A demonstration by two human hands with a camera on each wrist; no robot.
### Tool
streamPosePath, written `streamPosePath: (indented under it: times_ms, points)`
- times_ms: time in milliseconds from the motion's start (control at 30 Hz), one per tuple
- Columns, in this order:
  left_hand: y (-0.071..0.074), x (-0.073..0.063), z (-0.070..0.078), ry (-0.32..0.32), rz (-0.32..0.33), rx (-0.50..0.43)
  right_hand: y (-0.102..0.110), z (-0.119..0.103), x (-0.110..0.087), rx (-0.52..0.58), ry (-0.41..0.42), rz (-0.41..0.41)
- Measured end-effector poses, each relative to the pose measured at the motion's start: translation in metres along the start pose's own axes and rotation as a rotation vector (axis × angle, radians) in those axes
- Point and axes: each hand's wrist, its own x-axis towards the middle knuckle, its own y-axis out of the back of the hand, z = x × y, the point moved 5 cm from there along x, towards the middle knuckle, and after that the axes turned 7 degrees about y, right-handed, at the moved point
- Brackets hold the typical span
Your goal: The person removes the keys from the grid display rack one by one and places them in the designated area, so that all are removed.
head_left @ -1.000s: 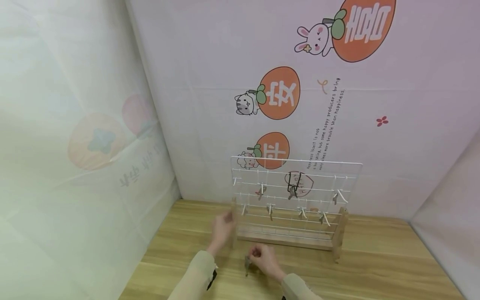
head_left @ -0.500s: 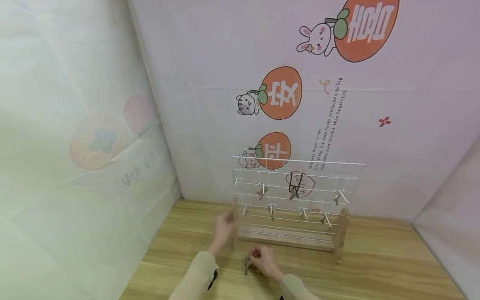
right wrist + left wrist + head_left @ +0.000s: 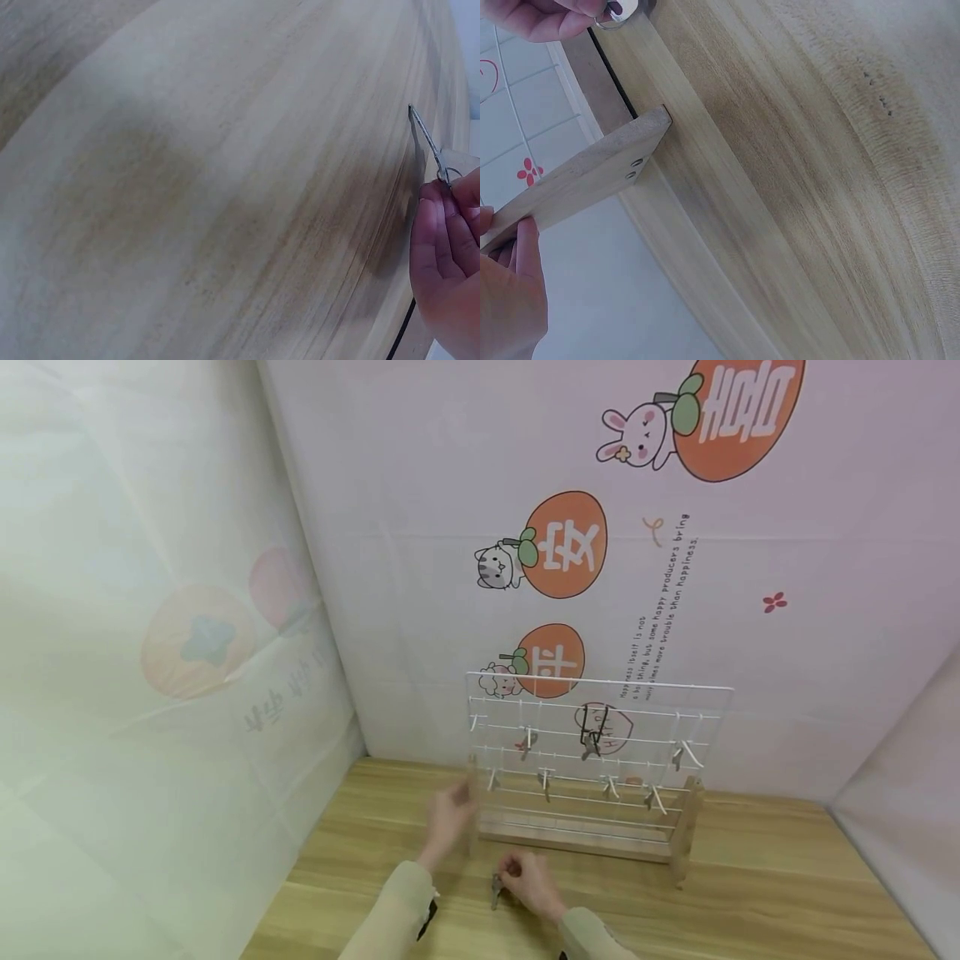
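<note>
My right hand (image 3: 531, 883) pinches a metal key (image 3: 496, 891) by its small ring, low in front of the rack. In the right wrist view the key (image 3: 426, 139) sticks out past the fingertips, its blade pointing away over the wooden table. My left hand (image 3: 450, 817) grips the left wooden post (image 3: 592, 169) of a white wire grid rack (image 3: 585, 841). The left wrist view has the thumb and fingers of the left hand (image 3: 514, 300) on either side of that post. Several keys hang from hooks on the grid, among them one on a black hook (image 3: 592, 727).
A white hook (image 3: 476, 722) at the grid's upper left shows no key. The right wooden post (image 3: 684, 835) stands on the wood-grain table (image 3: 780, 877). Printed white cloth (image 3: 420, 610) hangs close behind the rack and along the left side.
The key in my right hand has turned slightly, showing more of its flat side. Both hands stay in place; the whole head view has shifted a little.
</note>
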Motion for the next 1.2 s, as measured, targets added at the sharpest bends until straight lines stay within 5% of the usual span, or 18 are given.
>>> streamPosePath:
  times_ms: [533,1200]
  points:
    - [-0.0014,0.0009,-0.0002,-0.047,0.007,-0.015,-0.0059,0.0069,0.004,-0.101,0.052,0.002]
    - [-0.0022,0.0034,-0.0035,-0.026,0.003,-0.04,-0.0078,0.0062,0.0026,-0.14,0.102,0.009]
